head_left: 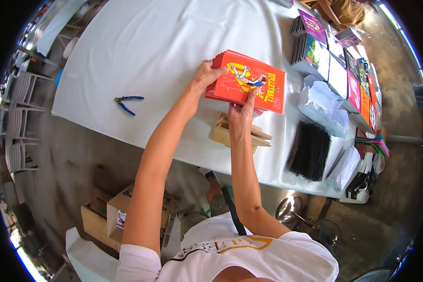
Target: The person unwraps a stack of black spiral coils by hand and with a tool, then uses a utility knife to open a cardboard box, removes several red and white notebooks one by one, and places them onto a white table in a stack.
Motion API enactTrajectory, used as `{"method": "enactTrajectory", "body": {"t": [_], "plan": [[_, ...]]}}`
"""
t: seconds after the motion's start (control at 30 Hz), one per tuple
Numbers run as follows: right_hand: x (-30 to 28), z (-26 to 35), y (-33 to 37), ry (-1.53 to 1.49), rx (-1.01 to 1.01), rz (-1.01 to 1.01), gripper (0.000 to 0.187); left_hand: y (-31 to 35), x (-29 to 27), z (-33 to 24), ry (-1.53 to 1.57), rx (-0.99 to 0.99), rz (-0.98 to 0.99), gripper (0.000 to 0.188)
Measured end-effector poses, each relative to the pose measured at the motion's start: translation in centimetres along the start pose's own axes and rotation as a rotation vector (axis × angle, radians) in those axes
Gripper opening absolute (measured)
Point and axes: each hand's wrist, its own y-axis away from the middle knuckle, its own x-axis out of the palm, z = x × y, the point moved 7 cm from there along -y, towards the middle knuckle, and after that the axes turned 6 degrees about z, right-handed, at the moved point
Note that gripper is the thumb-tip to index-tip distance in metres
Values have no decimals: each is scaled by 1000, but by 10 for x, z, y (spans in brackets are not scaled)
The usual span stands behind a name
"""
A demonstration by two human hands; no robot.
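Note:
A red notebook (249, 80) with a cartoon figure on its cover lies tilted on the white table (141, 42), on top of a thin stack of pages. My left hand (206, 75) grips its left edge. My right hand (242, 113) holds its near edge, with a finger laid up over the cover. Just below the notebook a small wooden jig (225, 134) sits on the table, partly hidden by my right wrist.
Blue-handled pliers (127, 102) lie at the left of the table. A pile of black spiral coils (309, 150) and clear plastic bags (324, 105) lie to the right. Stacks of notebooks (333, 66) line the far right edge. Cardboard boxes (115, 211) stand on the floor.

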Motion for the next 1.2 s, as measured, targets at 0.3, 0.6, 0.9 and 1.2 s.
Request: {"method": "enactTrajectory", "body": {"t": [0.3,0.6,0.9,1.2], "plan": [[-9,21,50,355,627,420,45,9,-23,1,-505,121,-383,107],[-77,-90,255,1017,556,886,24,415,-108,66,-212,502,-1099,66],[-417,-327,526,1174,1768,875,32,831,27,280,-105,-436,-1588,70],[-636,-512,504,1265,1366,312,75,961,130,359,309,-646,-1712,69]]}}
